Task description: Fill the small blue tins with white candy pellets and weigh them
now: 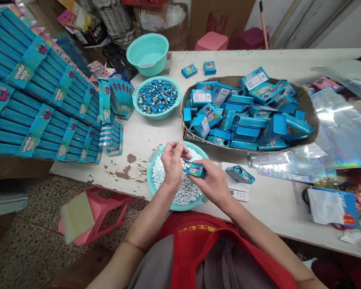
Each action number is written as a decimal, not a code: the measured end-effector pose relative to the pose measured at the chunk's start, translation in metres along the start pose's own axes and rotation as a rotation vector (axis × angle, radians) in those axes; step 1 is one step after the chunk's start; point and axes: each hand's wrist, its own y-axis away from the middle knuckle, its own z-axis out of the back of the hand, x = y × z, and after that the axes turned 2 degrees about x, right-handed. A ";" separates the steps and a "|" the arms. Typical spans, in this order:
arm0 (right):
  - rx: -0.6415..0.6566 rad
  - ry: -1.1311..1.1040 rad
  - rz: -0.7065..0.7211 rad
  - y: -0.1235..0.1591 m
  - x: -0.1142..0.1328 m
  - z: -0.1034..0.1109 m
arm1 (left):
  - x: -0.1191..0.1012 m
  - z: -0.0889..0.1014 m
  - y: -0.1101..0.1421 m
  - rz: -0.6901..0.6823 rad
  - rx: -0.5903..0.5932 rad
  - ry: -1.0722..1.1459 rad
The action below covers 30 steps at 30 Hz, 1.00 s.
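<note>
My right hand grips a small blue candy tin, tilted with its end toward my left hand. Curled with its fingers closed, my left hand is at that end of the tin, and a few white candies show between the two. Below both hands stands a turquoise basin of small white candies. Just right of my right hand, another blue tin lies on a white scale, a round hole showing in its end.
A cut-down cardboard box full of blue tins stands behind the scale. A turquoise bowl holds blue and silver caps, near an empty basin. Blue display cartons are stacked left. Shiny plastic sheets lie right; a pink stool stands below.
</note>
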 end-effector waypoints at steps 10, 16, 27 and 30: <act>0.028 -0.160 -0.039 -0.001 -0.004 -0.006 | -0.008 -0.002 0.008 0.000 0.131 0.046; -0.067 -0.241 -0.061 0.006 -0.010 0.002 | -0.018 0.019 -0.004 -0.111 0.101 0.035; -0.143 -0.288 -0.084 0.015 -0.032 0.011 | 0.087 0.072 -0.032 -0.195 0.378 -1.532; -0.149 -0.259 -0.135 0.020 -0.037 0.014 | 0.088 0.058 -0.018 -0.206 0.401 -1.753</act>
